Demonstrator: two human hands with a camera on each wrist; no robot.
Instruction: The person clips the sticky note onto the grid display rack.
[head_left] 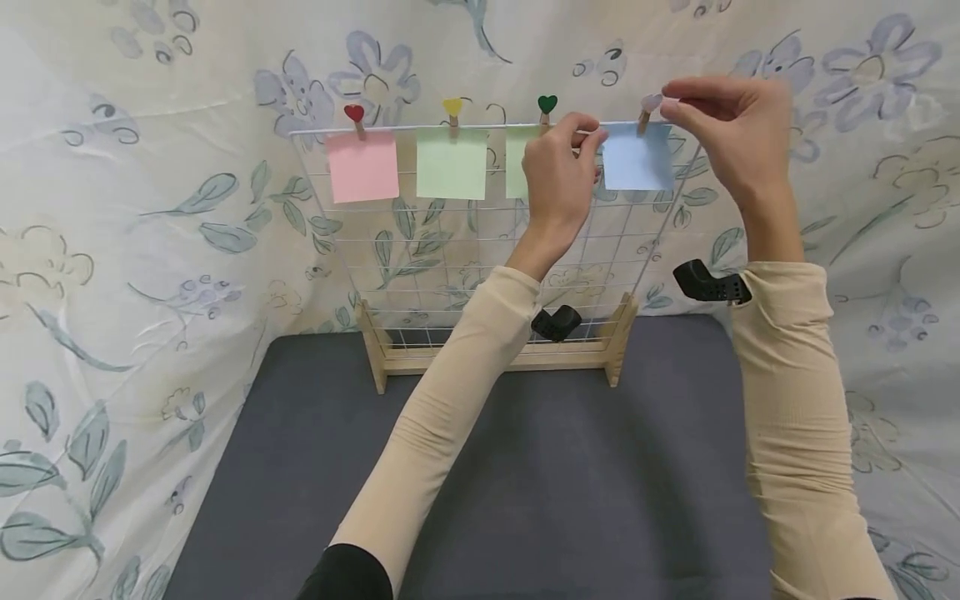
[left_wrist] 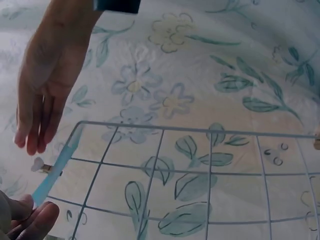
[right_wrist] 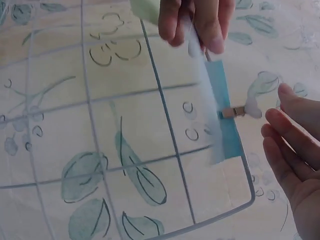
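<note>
A blue paper note [head_left: 639,158] hangs at the right end of the white wire grid's top rail. My left hand [head_left: 561,175] pinches the note's left edge between thumb and finger, as the left wrist view shows. A small wooden clothespin [right_wrist: 233,111] with a pale lilac heart [head_left: 651,102] fastens the note to the rail. Right beside the heart is my right hand [head_left: 738,125], its fingers extended and apart from the clothespin in both wrist views. In the right wrist view the left hand's fingers [right_wrist: 216,30] overlap the note's edge.
A pink note [head_left: 363,168] and two green notes [head_left: 452,164] hang along the same rail on clothespins with red, yellow and green hearts. The grid stands in a wooden base [head_left: 495,360] on a dark grey table [head_left: 570,467]. Floral fabric [head_left: 150,250] hangs behind.
</note>
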